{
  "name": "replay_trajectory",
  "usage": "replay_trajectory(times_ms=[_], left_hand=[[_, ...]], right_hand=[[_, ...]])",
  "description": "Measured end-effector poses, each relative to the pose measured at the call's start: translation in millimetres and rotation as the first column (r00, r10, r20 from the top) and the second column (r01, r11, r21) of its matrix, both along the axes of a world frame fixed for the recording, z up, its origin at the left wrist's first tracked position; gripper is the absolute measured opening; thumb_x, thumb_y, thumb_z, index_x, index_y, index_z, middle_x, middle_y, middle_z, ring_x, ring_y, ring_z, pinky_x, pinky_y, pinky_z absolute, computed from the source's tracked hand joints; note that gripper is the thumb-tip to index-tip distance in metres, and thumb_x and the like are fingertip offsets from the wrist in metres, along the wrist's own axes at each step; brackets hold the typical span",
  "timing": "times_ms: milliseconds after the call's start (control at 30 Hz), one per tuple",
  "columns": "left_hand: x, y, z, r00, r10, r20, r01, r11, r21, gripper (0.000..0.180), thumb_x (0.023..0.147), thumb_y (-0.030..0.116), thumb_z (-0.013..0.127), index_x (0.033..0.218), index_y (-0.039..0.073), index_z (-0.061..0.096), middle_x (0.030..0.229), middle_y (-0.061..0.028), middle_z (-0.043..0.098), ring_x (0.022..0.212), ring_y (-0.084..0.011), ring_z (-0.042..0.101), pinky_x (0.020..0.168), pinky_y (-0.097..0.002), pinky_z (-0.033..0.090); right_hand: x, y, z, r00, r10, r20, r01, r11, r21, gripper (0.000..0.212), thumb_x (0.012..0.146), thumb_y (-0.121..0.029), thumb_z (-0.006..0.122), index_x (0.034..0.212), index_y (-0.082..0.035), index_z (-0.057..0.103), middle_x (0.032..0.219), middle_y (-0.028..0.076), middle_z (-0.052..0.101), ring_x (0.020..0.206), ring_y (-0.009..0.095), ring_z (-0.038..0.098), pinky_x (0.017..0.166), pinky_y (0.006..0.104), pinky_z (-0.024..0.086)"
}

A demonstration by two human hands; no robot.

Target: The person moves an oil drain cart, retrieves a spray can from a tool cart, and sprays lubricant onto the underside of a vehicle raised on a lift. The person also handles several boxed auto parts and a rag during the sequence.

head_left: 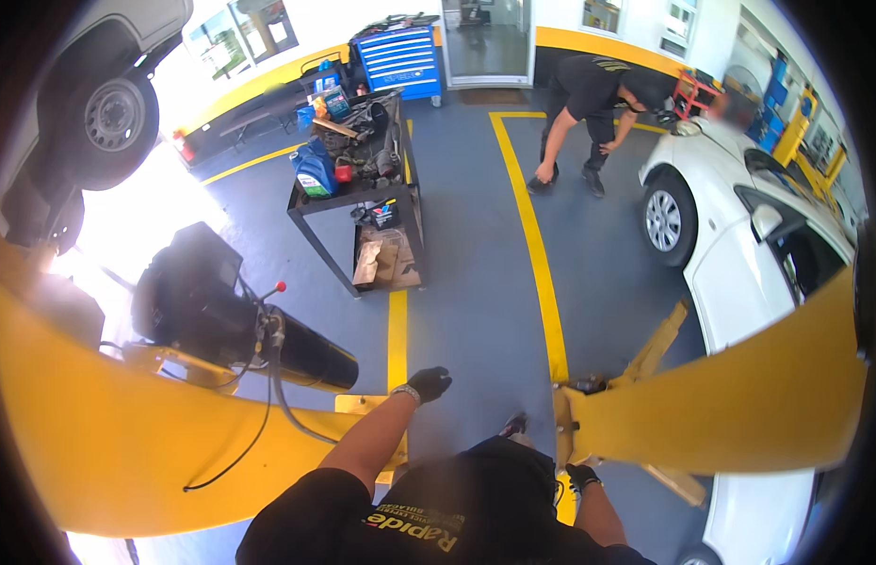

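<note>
Hand (429,384), left, black-gloved, loosely curled, nothing visible in it; yellow left post (174,443) near, leftward. Right hand (581,476) black-gloved, partly curled, can't tell if gripping; yellow right post (721,411) ahead-right of it. Gray floor (466,311) below both. Loaded cart (355,201) ahead of left hand; bent-over co-worker (592,99), then white car (730,273), ahead-right of right hand.

Blue jug (313,170) on black cart (411,229)
</note>
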State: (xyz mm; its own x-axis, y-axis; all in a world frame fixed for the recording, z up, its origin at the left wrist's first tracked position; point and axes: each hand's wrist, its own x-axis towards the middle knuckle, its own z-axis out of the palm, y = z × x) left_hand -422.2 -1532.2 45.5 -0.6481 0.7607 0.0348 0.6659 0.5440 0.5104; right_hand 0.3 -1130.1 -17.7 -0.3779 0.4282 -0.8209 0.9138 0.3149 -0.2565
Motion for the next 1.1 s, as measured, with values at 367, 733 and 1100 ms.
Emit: replay_trajectory(times_ms=[367,733,1100], left_hand=[[-7,-13,-29,0.555,0.713,0.429,-0.225,0.625,-0.748,0.060,0.095,0.055,0.058,0.119,0.003,0.074,0.125,-0.0252,0.070,0.119,-0.0414,0.066,0.102,-0.0474,0.050],[-315,114,-72,0.830,0.135,0.542,0.315,0.688,-0.654,0.032,0.097,0.026,0.056,0.112,0.010,0.079,0.123,-0.0123,0.074,0.115,-0.0330,0.071,0.098,-0.0455,0.056],[-866,338,-23,0.884,0.037,-0.466,-0.023,0.999,0.035,0.013,0.088,0.015,0.060,0.095,0.006,0.067,0.087,-0.0148,0.066,0.084,-0.0367,0.068,0.079,-0.0447,0.057]], right_hand=[[-394,272,24,0.479,0.862,-0.163,-0.758,0.500,0.418,0.036,0.105,-0.029,0.046,0.128,-0.010,0.065,0.122,0.026,0.068,0.110,0.043,0.064,0.100,0.0485,0.050],[-609,334,7,0.779,0.627,0.019,-0.620,0.765,0.176,0.070,0.099,-0.060,0.043,0.119,0.000,0.071,0.126,0.028,0.067,0.122,0.045,0.061,0.106,0.0522,0.046],[-908,424,29,0.957,0.210,0.200,-0.230,0.970,0.083,0.071,0.096,-0.062,0.050,0.110,0.003,0.073,0.103,0.026,0.074,0.093,0.041,0.074,0.084,0.0514,0.057]])
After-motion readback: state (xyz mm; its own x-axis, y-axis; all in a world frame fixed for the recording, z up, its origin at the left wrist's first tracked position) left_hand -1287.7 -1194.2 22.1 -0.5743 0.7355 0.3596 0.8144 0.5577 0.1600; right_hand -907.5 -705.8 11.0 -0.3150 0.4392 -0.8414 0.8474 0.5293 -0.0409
